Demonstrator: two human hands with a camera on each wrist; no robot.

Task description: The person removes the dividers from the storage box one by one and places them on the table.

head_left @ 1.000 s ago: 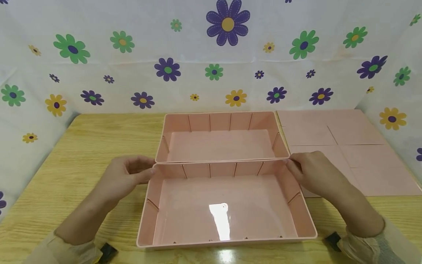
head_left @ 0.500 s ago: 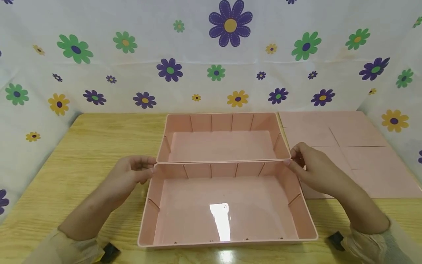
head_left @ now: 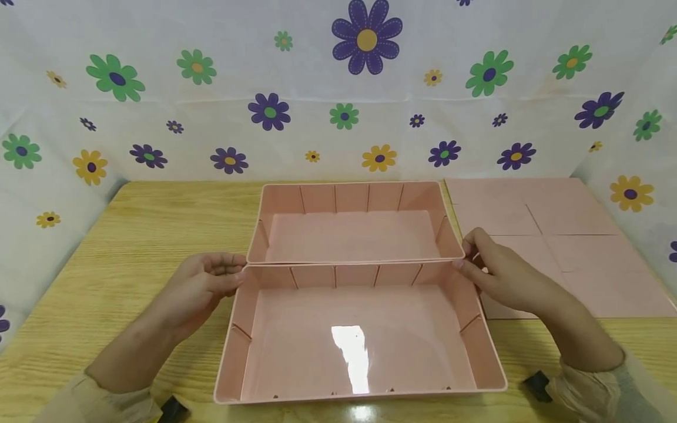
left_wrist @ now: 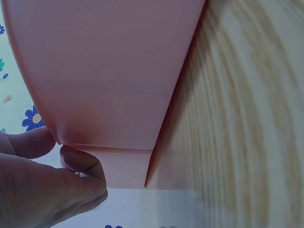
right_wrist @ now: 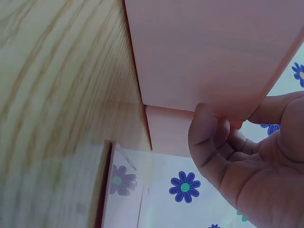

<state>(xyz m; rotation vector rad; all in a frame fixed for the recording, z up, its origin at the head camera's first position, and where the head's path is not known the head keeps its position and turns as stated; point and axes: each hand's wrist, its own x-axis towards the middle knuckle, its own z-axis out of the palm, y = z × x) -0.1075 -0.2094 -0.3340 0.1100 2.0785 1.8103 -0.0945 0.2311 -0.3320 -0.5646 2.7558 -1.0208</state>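
Note:
Two shallow pink plastic trays stand on the table one behind the other, their long rims touching or nearly so: the front tray (head_left: 349, 364) and the back tray (head_left: 349, 235). At the left end of that seam my left hand (head_left: 198, 291) pinches the front tray's rear corner, thumb near the rim; the left wrist view shows a curled finger (left_wrist: 78, 161) against the corner. My right hand (head_left: 508, 276) pinches the opposite rear corner, its thumb on the front tray's rim. In the right wrist view, a fingertip (right_wrist: 202, 116) presses the tray's outer wall.
Flat pink panels (head_left: 534, 247) lie at the right of the trays. The wooden table (head_left: 158, 223) meets a flower-printed white cloth (head_left: 312, 70) behind and at both sides. Light glares on the front tray's floor.
Both trays have shifted slightly toward me and a little left. My right hand's fingers have lifted and spread somewhat at the corner. My left hand stays at its corner.

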